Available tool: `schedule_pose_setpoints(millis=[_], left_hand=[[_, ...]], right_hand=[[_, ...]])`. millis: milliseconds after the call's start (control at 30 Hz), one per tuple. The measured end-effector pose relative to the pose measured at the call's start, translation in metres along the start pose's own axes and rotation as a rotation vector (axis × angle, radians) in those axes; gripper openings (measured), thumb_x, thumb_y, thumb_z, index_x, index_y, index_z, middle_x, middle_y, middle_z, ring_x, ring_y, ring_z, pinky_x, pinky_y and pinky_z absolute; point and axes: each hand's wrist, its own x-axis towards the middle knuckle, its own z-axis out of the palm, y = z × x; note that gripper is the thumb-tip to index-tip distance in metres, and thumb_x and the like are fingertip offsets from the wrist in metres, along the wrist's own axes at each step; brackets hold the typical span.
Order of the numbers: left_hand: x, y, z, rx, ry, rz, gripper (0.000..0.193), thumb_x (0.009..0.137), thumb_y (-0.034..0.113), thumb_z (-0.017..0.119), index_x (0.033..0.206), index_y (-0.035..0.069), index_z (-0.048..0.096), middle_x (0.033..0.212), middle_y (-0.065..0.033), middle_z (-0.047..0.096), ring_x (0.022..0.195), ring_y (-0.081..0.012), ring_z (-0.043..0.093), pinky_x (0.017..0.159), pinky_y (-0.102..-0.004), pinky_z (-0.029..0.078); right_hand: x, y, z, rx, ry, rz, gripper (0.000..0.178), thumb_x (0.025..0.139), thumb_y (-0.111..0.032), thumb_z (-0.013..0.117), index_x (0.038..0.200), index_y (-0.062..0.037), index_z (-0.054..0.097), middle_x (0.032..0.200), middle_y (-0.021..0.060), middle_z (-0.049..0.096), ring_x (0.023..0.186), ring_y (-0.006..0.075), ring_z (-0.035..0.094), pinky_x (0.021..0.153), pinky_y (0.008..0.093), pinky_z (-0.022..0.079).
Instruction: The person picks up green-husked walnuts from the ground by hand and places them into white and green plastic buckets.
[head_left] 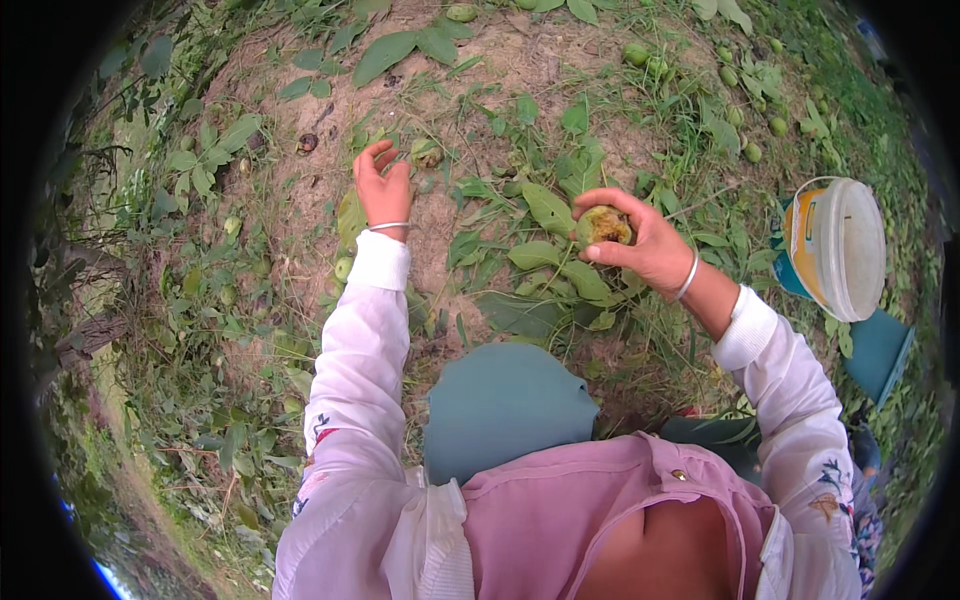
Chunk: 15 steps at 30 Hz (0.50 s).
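Observation:
My right hand [650,245] grips a walnut in its green husk [605,227] between thumb and fingers. The side of the husk facing up is broken and yellowish brown; whether the nut is still inside, I cannot tell. My left hand [383,187] hovers over the bare soil with its fingers loosely bent and apart, holding nothing visible. Just right of its fingertips lies another husked walnut [426,153], greenish and ragged. A dark, rotted walnut [307,143] rests on the ground farther left. Below my left wrist, a small green walnut [343,268] sits beside the sleeve.
At the right, a white, yellow and blue bucket [858,250] lies tipped with its mouth toward me, beside a teal container [880,355]. Several green walnuts [752,152] are scattered in the grass at far right. Broad leaves [548,210] spread between my hands. My teal-covered knee [510,410] is in front.

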Motion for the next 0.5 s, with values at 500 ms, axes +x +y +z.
schedule_pose_setpoints(millis=[500], left_hand=[[0.002, -0.003, 0.018, -0.934, -0.427, -0.113, 0.065, 0.065, -0.002, 0.058, 0.124, 0.008, 0.031, 0.123, -0.0152, 0.039, 0.116, -0.0280, 0.038, 0.098, -0.0388, 0.032]], right_hand=[[-0.066, -0.015, -0.038, 0.183, 0.052, 0.256, 0.025, 0.085, -0.023, 0.051, 0.098, -0.0018, 0.052, 0.071, 0.0094, 0.059, 0.061, 0.0141, 0.058, 0.056, 0.0247, 0.047]])
